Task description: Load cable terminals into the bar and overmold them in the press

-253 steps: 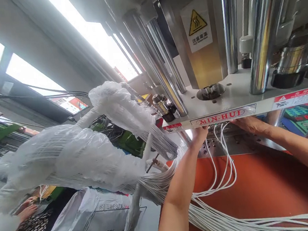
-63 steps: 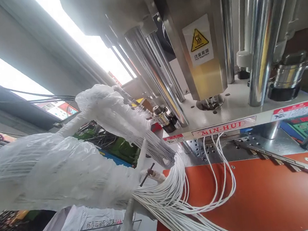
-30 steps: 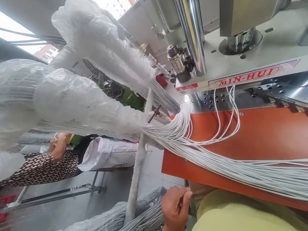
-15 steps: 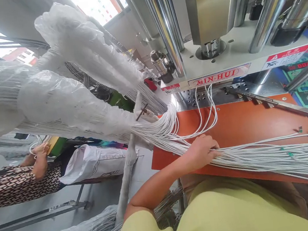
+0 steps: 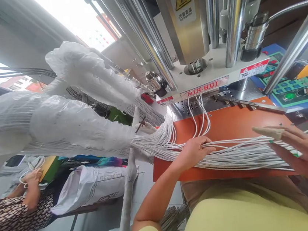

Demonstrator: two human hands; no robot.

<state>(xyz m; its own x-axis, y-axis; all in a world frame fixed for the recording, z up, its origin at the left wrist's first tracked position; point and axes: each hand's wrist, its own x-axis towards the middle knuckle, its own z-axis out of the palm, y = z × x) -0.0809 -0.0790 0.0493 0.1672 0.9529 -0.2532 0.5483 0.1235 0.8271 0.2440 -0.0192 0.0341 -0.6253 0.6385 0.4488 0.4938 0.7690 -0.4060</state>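
Note:
A thick bundle of white cables [image 5: 239, 156] lies across the orange board [image 5: 227, 122]. My left hand [image 5: 195, 150] rests on the bundle, its thumb and fingers closed round some of the cables. At the right, my right hand [image 5: 299, 150] is over the cable ends, fingers apart, with a pale cover on one finger; nothing shows in its grip. Small green pieces show among the ends beside it. A few separate cables [image 5: 206, 119] curve up under the front of the MIN-HUI machine [image 5: 206, 87].
Plastic-wrapped cable bundles [image 5: 80, 127] hang over a wrapped rack post [image 5: 128, 196] on the left. A metal bar [image 5: 252, 103] lies at the board's back edge. The control panel [image 5: 301, 91] stands right. Another person's hands [image 5: 31, 177] are at far left, near a white sack [image 5: 95, 185].
My right hand has come into view over the cable ends. The view has shifted toward the right, showing more of the control panel. My left hand stays on the bundle.

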